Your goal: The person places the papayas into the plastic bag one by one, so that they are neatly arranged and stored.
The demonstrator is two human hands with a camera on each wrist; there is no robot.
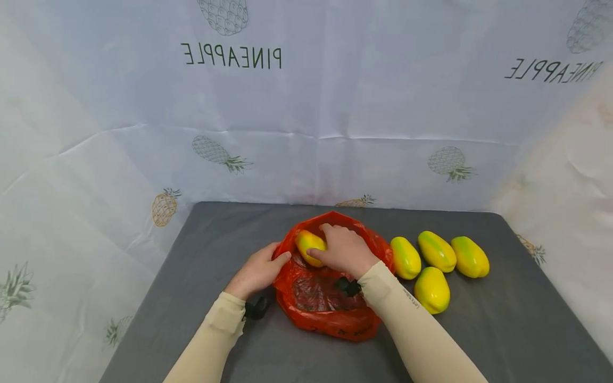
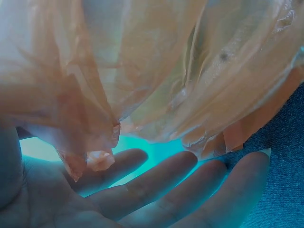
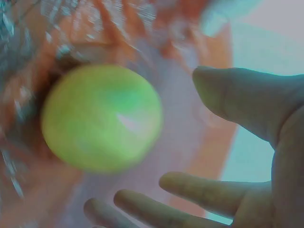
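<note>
So the red plastic bag [image 1: 330, 325] was sitting mouth-up on the dark gray table [image 1: 215, 229], with one yellow-green mango-like fruit [image 1: 306, 243] inside it, over by the left wall. The right hand [image 1: 347, 249] was down in the bag right next to that fruit. The head view had the thumb overlapping it, but the right wrist cam showed a clear gap: thumb and fingers stretched out and wide apart, nothing in the grip. That view was pretty blurry on the fruit, fwiw.

The left hand [image 1: 258, 270] was up against the bag's left rim, thumb on the inner side. From its wrist cam the fingers looked long and loose, spread beneath the crinkled plastic and not curled round it.

Four more yellow-green fruits [image 1: 471, 257] lay loose on the table to the right, the leftmost just beside the bag, three along the back and one nearer the person. Behind everything hung a white pineapple-print cloth [image 1: 383, 96], lettering backwards lol.
</note>
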